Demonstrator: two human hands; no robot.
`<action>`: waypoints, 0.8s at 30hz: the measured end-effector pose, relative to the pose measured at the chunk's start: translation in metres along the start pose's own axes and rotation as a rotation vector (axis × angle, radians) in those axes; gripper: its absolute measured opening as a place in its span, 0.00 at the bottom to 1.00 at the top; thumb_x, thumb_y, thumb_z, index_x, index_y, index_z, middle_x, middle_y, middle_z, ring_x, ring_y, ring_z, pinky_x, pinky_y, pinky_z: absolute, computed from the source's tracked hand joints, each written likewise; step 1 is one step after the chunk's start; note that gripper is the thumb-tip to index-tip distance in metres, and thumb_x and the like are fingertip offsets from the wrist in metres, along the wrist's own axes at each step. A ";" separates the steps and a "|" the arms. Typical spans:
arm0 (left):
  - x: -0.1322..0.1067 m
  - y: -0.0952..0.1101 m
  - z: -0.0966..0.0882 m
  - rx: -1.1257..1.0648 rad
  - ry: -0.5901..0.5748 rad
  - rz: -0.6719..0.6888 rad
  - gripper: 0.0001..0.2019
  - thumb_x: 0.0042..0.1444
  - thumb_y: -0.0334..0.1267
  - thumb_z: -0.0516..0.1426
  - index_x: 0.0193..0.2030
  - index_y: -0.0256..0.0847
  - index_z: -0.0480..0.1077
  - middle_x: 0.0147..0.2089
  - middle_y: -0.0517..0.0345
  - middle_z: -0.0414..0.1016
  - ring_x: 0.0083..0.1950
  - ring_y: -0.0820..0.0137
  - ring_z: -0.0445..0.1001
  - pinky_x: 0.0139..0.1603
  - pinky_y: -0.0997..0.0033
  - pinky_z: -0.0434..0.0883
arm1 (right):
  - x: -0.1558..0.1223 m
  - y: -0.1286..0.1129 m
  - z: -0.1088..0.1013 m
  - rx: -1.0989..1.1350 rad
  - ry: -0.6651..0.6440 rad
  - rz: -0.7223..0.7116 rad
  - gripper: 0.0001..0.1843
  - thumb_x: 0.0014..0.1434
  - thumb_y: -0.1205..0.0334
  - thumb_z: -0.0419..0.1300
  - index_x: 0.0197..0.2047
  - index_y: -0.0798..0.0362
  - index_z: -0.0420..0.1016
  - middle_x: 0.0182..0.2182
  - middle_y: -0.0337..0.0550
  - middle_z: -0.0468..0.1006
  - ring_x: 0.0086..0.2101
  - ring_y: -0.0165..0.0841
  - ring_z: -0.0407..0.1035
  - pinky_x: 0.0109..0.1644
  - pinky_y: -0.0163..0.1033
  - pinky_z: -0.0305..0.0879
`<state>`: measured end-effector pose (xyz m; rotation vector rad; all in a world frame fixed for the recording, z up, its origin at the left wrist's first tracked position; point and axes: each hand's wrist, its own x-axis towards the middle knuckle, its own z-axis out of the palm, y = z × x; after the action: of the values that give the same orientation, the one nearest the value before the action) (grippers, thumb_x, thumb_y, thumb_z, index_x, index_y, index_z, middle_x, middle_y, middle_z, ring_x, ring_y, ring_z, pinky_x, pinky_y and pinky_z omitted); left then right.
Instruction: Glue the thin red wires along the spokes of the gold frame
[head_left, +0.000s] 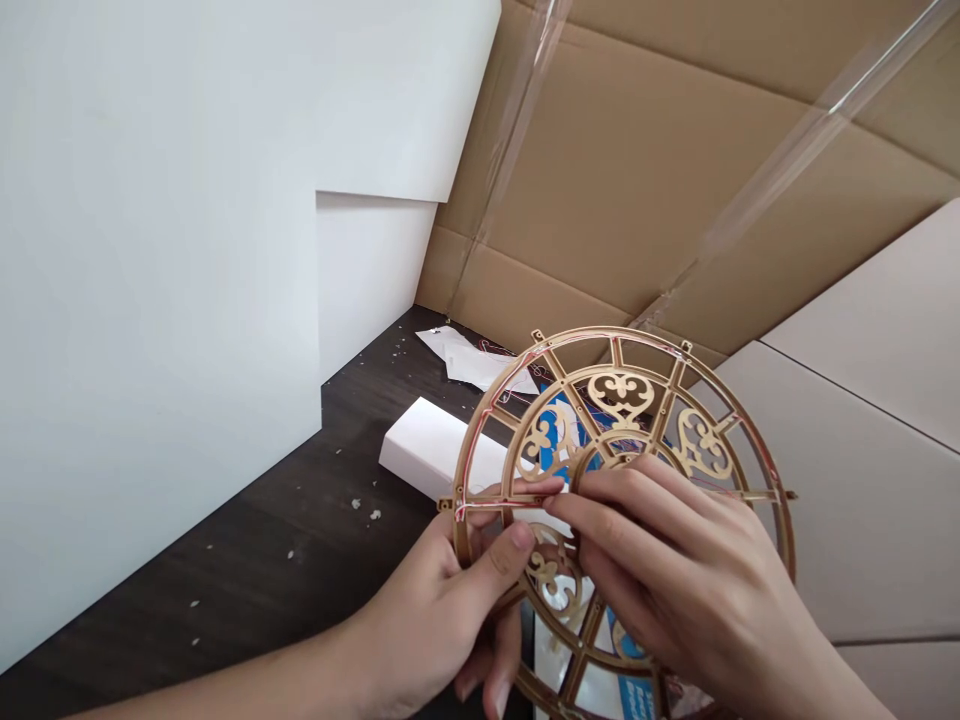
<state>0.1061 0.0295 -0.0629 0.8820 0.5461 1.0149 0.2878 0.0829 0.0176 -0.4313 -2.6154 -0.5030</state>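
Observation:
A round gold-coloured wheel frame (625, 400) with spokes and heart-shaped scrollwork is held up in front of me, its face towards the camera. Thin red and white wires (495, 503) run along its outer ring and down the left spoke. My left hand (465, 590) grips the left side of the wheel, thumb in front and fingers behind. Over the hub lies my right hand (667, 550), its fingertips pressed on the inner end of the wired spoke. Whether it pinches the wire there is hard to make out. The right hand hides part of the centre.
Behind the wheel, a white box (427, 445) and white paper scraps (480, 360) lie on the dark tabletop (300, 560) with small white crumbs. Blue-and-white packaging (637, 695) shows below. White panels (187, 200) stand left, taped cardboard (637, 150) at the back.

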 end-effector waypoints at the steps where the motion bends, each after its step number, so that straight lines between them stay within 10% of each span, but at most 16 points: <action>1: 0.000 0.000 0.000 0.001 -0.001 -0.002 0.45 0.63 0.65 0.54 0.75 0.32 0.47 0.12 0.73 0.61 0.11 0.78 0.55 0.12 0.86 0.55 | 0.000 0.000 0.000 0.002 -0.002 0.001 0.08 0.70 0.72 0.54 0.47 0.56 0.75 0.38 0.44 0.76 0.36 0.34 0.65 0.36 0.41 0.60; 24: 0.000 -0.002 0.002 0.000 0.022 -0.019 0.45 0.63 0.66 0.54 0.76 0.37 0.47 0.12 0.72 0.62 0.11 0.78 0.55 0.12 0.85 0.53 | 0.001 0.001 0.001 0.018 0.048 0.018 0.08 0.67 0.74 0.57 0.45 0.56 0.76 0.36 0.44 0.76 0.35 0.34 0.64 0.37 0.40 0.61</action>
<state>0.1085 0.0281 -0.0630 0.8647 0.5717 1.0088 0.2876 0.0844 0.0178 -0.4316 -2.5653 -0.4771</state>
